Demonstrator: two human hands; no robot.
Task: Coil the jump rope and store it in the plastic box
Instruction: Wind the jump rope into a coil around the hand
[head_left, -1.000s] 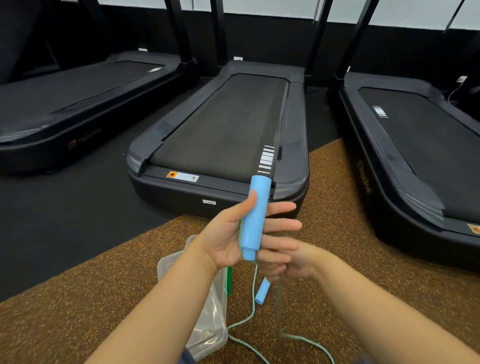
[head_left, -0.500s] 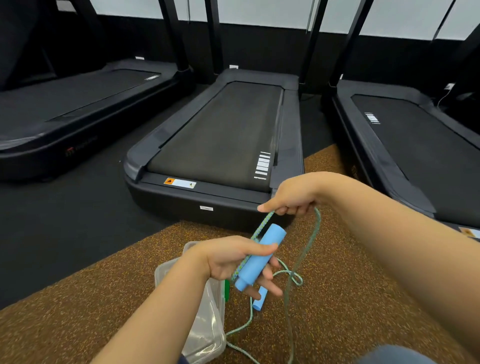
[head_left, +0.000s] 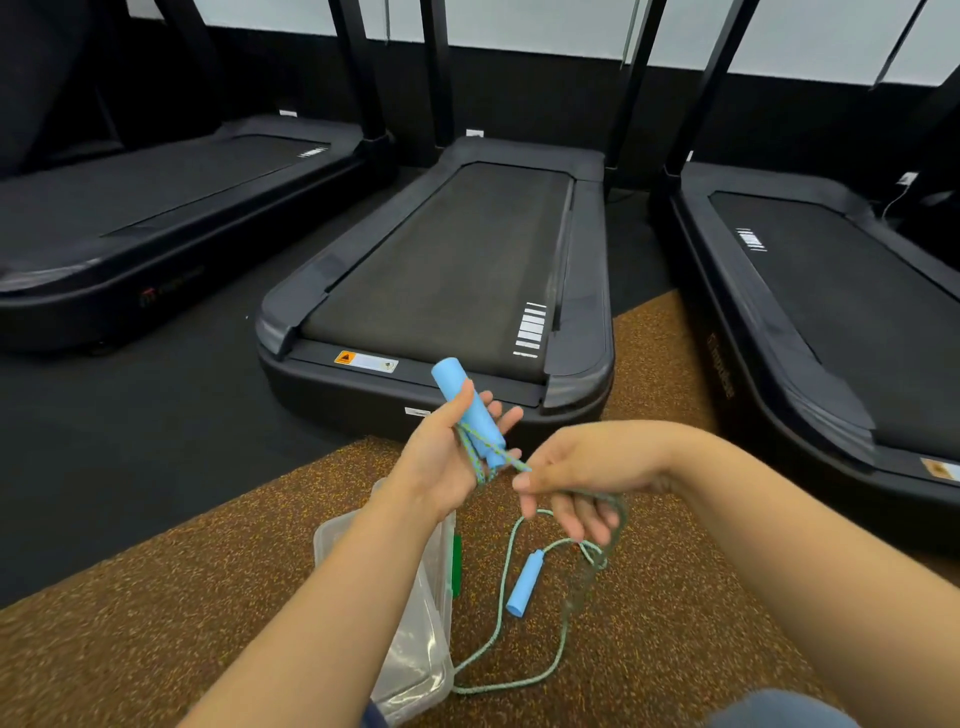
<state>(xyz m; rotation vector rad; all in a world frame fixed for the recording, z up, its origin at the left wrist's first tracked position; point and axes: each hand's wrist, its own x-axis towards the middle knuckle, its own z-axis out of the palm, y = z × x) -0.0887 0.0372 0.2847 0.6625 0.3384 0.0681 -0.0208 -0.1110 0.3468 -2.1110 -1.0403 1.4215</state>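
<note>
Left hand (head_left: 441, 457) clasping blue handle (head_left: 467, 410), right hand (head_left: 587, 478) pinching rope (head_left: 498, 613), treadmill (head_left: 447, 270) label unreadable

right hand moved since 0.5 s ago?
Yes. The right hand dropped from level with the middle treadmill's rear edge to over the brown mat, near the left hand, drawing the rope down.

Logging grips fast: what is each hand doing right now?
Left hand: closed on a blue handle, fingers loose.
Right hand: pinching the rope near that handle.
</note>
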